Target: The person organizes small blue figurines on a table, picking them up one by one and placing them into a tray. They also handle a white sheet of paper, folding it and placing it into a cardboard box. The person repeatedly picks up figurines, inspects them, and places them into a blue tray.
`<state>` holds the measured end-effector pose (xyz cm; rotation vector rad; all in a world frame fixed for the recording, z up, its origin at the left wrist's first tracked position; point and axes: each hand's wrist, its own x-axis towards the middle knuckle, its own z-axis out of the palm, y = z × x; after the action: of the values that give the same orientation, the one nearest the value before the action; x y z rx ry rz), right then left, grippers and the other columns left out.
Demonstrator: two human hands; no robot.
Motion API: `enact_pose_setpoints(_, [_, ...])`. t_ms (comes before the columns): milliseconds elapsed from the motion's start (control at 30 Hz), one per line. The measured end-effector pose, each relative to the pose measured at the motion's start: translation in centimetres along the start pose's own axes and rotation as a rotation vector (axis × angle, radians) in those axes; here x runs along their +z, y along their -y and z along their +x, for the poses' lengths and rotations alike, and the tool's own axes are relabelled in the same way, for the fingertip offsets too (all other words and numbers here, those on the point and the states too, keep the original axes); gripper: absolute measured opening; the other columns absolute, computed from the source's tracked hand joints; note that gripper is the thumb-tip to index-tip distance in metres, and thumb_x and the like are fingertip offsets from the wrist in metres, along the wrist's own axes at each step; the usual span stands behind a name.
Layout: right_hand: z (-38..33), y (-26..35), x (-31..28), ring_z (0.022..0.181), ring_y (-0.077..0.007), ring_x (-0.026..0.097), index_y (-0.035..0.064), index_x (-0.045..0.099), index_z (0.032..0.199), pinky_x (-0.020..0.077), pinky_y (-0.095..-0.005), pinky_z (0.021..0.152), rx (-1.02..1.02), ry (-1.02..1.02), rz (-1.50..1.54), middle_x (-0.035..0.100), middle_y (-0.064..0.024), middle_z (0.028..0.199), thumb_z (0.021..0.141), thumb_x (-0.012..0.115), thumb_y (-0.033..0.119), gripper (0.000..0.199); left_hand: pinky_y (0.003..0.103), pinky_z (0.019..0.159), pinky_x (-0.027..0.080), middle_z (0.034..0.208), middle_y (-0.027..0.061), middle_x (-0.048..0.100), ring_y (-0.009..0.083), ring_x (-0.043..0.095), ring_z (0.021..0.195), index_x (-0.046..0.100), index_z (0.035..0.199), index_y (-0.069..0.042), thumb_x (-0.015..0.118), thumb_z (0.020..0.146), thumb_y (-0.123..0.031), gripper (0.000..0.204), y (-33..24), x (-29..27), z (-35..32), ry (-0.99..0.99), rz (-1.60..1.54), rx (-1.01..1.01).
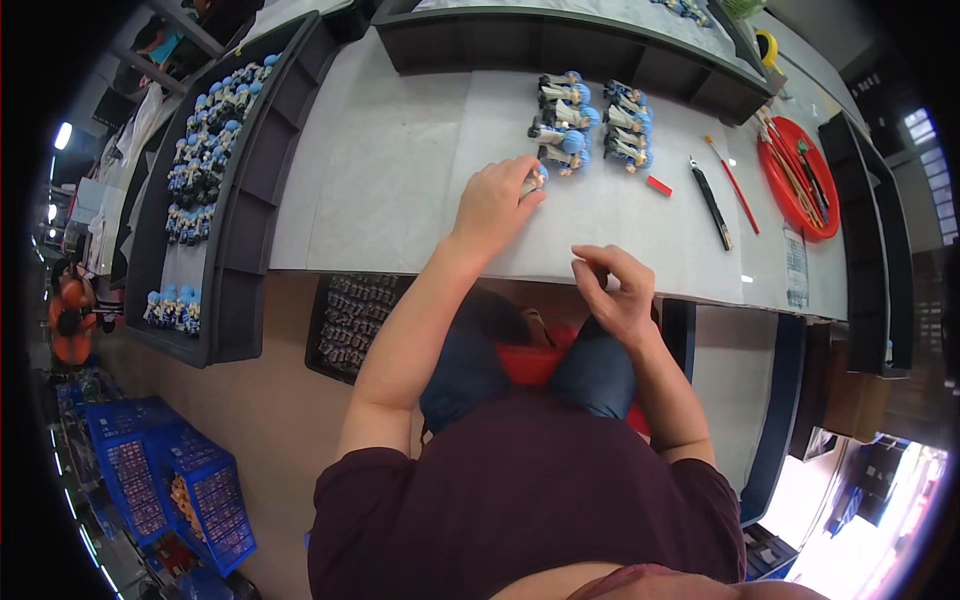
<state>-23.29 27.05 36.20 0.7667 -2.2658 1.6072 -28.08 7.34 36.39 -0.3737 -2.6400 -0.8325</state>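
Observation:
Close to the front of the white-covered table, my left hand (pixel 492 208) has its fingers closed round a small figurine (pixel 536 180). Pale blue shows on that figurine; the rest is covered by the fingers. Just beyond it lie two columns of similar blue-haired figurines, a left column (pixel 566 118) and a right column (pixel 629 127), all on their sides. My right hand (pixel 622 292) hovers at the table's front edge, loosely curled with thumb and forefinger apart and nothing visible between them. A small red block (pixel 659 186) lies beside the right column.
A dark tray (pixel 235 250) of figurines stands at the left, and another dark tray (pixel 570 55) spans the back. At right lie a black pen-like tool (pixel 711 203), a thin red brush (pixel 735 185) and a red oval dish (pixel 830 228) of brushes. Blue crates (pixel 165 470) sit on the floor.

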Motion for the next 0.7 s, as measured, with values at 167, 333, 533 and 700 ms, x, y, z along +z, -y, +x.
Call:
enact_pose_setpoints(167, [3.0, -0.6, 3.2, 0.071, -0.0077, 0.055, 0.0010, 0.058, 0.102, 0.0457, -0.0206, 0.059, 0.222, 0.005, 0.166, 0.060, -0.0049, 0.082, 0.076, 0.064, 0.004, 0.027, 0.028, 0.076, 0.044, 0.093, 0.0069, 0.059, 0.0171, 0.057, 0.093, 0.049, 0.115, -0.005, 0.059, 0.083, -0.014, 0.035, -0.8, -2.0, -0.8, -0.054, -1.112, -0.396])
enact_pose_setpoints(333, [3.6, -1.0, 4.8, 0.087, -0.0148, 0.058, -0.0028, 0.049, 0.113, 0.0496, -0.0256, 0.071, 0.327, 0.056, 0.393, 0.058, -0.0117, 0.098, 0.080, 0.064, 0.009, 0.038, 0.025, 0.080, 0.043, 0.098, 0.0081, 0.060, 0.0136, 0.057, 0.093, 0.047, 0.121, -0.005, 0.051, 0.088, -0.015, 0.034, -0.5, -0.9, -1.7, -0.056, -1.598, -0.506])
enact_pose_setpoints(533, [3.0, -1.8, 4.5, 0.084, -0.0136, 0.058, -0.0068, 0.053, 0.107, 0.0480, -0.0245, 0.073, 0.409, 0.072, 0.479, 0.060, -0.0108, 0.094, 0.083, 0.059, 0.007, 0.027, 0.026, 0.082, 0.043, 0.102, 0.0093, 0.060, 0.0133, 0.057, 0.091, 0.048, 0.120, -0.003, 0.048, 0.091, -0.021, 0.034, 0.5, 0.4, -2.4, -0.081, -1.715, -0.513])
enact_pose_setpoints(700, [3.2, -1.6, 4.3, 0.085, -0.0134, 0.057, -0.0068, 0.053, 0.106, 0.0475, -0.0249, 0.074, 0.416, 0.092, 0.515, 0.060, -0.0112, 0.096, 0.084, 0.058, 0.007, 0.027, 0.027, 0.081, 0.045, 0.098, 0.0090, 0.060, 0.0131, 0.056, 0.091, 0.050, 0.117, 0.000, 0.047, 0.091, -0.024, 0.035, 0.4, 0.6, -2.5, -0.137, -1.631, -0.529])
